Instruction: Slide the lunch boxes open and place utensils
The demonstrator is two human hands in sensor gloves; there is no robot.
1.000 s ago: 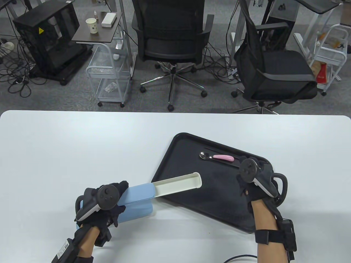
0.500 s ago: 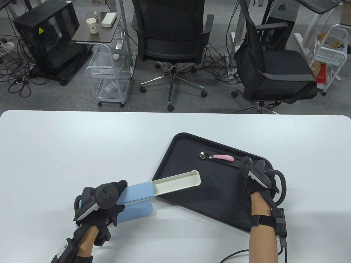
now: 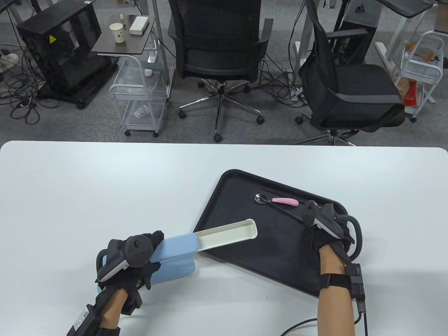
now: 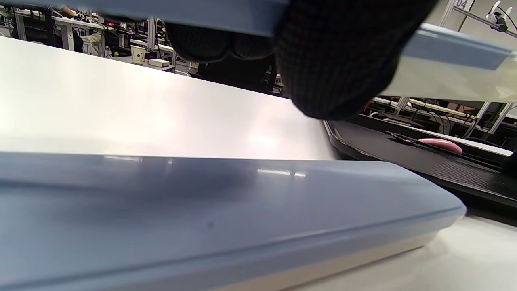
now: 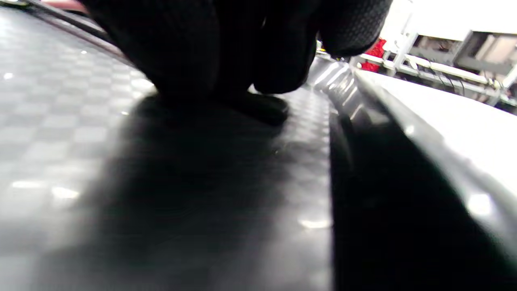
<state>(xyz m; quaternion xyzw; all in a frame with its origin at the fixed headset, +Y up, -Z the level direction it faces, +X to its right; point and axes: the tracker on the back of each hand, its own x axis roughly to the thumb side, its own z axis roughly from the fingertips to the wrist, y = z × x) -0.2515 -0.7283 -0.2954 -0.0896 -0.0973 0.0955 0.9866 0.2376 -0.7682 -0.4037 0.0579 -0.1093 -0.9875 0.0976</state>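
White tabletop [image 3: 105, 182] carries the work, with office chairs behind: the left hand [image 3: 129, 259] grips the blue sleeve of a lunch box [image 3: 175, 250], whose cream inner tray [image 3: 227, 236] is already slid out toward the right hand. That right hand [image 3: 327, 227] is lowered onto the black tray [image 3: 245, 259], fingers bunched at a dark chopstick [image 3: 285, 212]; whether it is pinched I cannot tell. Opening looks done, while the pink-handled spoon [image 3: 276, 200], just beyond the right hand, is not yet in the box.

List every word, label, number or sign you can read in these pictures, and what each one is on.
"04": on a white sign at the top right of the left wrist view, partly cut off.
Yellow warning triangle on the black cabinet: its symbol is too small to read.
Label on the left wrist strap: print too small to read.
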